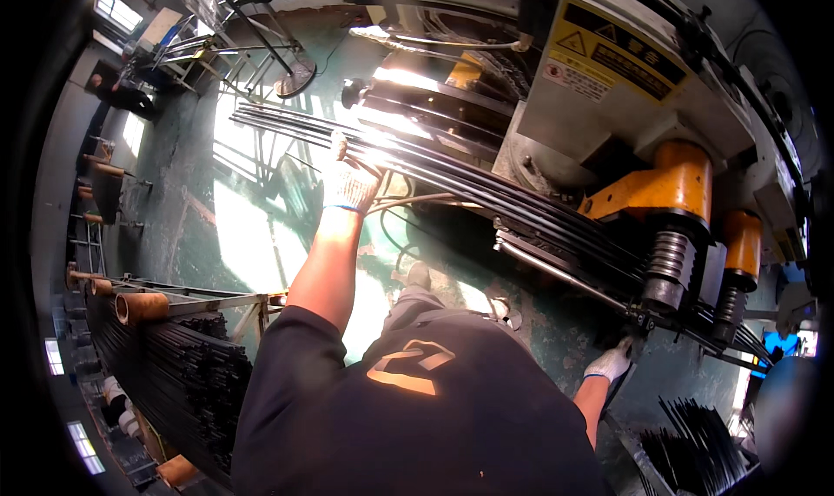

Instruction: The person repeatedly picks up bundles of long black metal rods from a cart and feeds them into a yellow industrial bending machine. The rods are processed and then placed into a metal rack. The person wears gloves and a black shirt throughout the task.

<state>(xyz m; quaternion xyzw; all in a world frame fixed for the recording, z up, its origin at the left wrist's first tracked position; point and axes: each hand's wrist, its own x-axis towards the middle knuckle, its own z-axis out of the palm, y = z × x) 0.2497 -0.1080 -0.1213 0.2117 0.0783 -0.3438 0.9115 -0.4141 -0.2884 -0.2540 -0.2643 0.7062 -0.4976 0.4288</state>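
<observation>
Several long, thin dark metal rods (417, 164) run side by side from the upper left down to the right, into the press-like machine. My left hand (350, 183), in a white knit glove, is closed around the rods near their left end, with its thumb up over them. My right hand (611, 363), also gloved, is low at the right, by the machine's front edge below a coiled spring (669, 257). Its fingertips reach a dark metal part, and shadow hides how they are bent. A bright metal bar (560, 274) slants along the machine's front.
The machine's grey housing (643, 70) carries orange clamps (660, 183) and yellow warning labels. Dark rods are piled on a rack (187, 383) at my left. More rods (695, 444) stand in a holder at lower right. A round-based stand (295, 77) and a distant person (122, 95) are at upper left.
</observation>
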